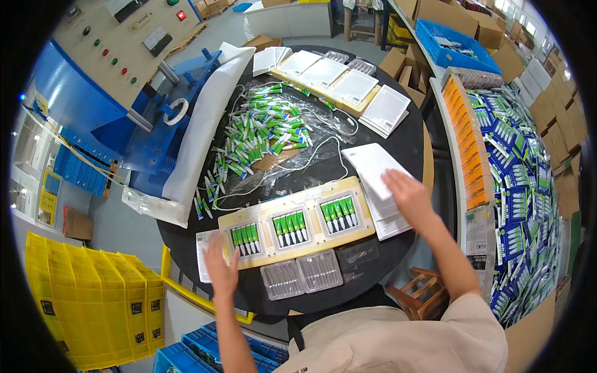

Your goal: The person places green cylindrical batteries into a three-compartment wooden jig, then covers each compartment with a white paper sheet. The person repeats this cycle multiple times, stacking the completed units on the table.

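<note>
My right hand (407, 196) grips the edge of a white card (372, 163), fingers on top and thumb hidden, over a stack of white cards (390, 222). My left hand (220, 264), slightly blurred, has its fingers stretched out and holds nothing I can see. It is beside white cards (203, 253) at the left end of a cream three-window fixture (314, 217). Each window holds a clear blister with several small green-and-white tubes (290, 228) in a row. Two clear blister trays (302, 275) lie in front of the fixture.
A heap of loose tubes (264, 127) covers the black round table (373, 264). Behind is a second fixture (357, 107) with white cards. A blue press (140, 124) stands left, yellow crates (93, 298) nearer. On the right, a carton holds many packed tube cards (513, 199).
</note>
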The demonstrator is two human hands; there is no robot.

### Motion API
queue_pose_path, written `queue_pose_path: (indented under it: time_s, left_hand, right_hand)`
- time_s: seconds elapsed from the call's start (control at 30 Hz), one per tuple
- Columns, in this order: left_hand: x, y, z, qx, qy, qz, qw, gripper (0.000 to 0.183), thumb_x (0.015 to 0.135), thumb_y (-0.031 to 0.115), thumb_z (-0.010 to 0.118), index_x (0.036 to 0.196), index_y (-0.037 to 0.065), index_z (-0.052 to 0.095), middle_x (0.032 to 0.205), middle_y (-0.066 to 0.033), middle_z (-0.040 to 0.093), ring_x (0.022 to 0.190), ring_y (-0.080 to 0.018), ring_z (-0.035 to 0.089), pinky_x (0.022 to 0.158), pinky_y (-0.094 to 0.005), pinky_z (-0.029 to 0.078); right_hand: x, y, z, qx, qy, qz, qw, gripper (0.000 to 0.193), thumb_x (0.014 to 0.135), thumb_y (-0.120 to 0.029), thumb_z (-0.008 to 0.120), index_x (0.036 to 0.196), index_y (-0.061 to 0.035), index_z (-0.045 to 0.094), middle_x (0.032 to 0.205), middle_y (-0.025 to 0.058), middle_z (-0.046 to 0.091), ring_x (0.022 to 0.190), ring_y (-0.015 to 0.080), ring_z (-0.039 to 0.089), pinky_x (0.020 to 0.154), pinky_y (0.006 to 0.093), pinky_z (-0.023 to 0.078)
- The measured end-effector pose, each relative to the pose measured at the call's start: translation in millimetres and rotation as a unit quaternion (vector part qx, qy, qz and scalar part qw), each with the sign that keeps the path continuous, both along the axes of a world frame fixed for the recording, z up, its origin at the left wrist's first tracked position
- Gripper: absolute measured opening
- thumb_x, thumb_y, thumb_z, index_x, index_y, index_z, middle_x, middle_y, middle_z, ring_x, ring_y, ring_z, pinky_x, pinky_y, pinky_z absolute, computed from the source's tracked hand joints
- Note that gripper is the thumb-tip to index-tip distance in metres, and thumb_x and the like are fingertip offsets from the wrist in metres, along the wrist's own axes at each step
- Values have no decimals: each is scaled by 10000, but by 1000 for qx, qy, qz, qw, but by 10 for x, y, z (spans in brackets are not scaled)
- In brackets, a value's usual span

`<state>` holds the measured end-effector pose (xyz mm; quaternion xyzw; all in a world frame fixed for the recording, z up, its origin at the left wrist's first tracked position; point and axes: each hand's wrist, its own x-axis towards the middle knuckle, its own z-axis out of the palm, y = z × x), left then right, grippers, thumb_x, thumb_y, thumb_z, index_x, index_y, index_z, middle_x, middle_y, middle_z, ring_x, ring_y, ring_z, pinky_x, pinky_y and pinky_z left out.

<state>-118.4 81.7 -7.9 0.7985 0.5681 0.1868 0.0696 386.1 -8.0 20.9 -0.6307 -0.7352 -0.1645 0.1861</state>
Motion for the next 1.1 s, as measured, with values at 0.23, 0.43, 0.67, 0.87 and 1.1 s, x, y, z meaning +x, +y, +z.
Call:
queue_pose_path:
  time_s: [0.23, 0.43, 0.67, 0.87, 1.1]
  left_hand:
    - [-1024, 186, -338, -206, 158, -74, 963, 1121, 714, 575, 833, 1573, 62, 330, 1651, -147, 304, 1536, -328, 265, 1194, -661, 198]
    - [-1088, 126, -300, -184, 190, -112, 958, 1079, 732, 493, 846, 1579, 81, 320, 1655, -127, 298, 1525, -339, 281, 1191, -650, 231]
    - [-1275, 174, -267, -175, 221, -188, 941, 980, 752, 415, 847, 1537, 60, 380, 1627, -144, 351, 1499, -343, 334, 1176, -601, 308]
    - [-1399, 136, -365, -144, 258, -233, 926, 728, 890, 310, 737, 1492, 37, 433, 1578, -162, 423, 1448, -329, 421, 1179, -537, 340]
    - [-1113, -104, 130, 13, 118, -152, 981, 545, 912, 11, 545, 1443, -53, 439, 1513, -237, 466, 1412, -352, 459, 1191, -492, 352]
  right_hand:
    - [-1294, -536, -510, -75, -51, 7, 996, 417, 887, -116, 587, 1277, 18, 648, 1319, 194, 661, 1224, 313, 640, 1010, 433, 521]
    - [-1321, -417, -495, -193, -28, 4, 981, 498, 875, -101, 602, 1362, 0, 580, 1470, 189, 544, 1342, 325, 543, 1078, 469, 459]
    - [-430, -136, -202, -261, -59, -150, 952, 664, 849, -19, 594, 1497, -26, 449, 1591, 253, 354, 1497, 366, 338, 1200, 579, 283]
    - [13, -121, -729, -286, -138, -77, 945, 482, 908, -103, 583, 1375, 12, 548, 1395, 231, 582, 1311, 339, 560, 1124, 476, 424]
    - [-569, -160, 205, -10, -22, -107, 994, 321, 881, -47, 587, 1189, 19, 649, 1068, 143, 721, 1011, 288, 709, 829, 405, 561]
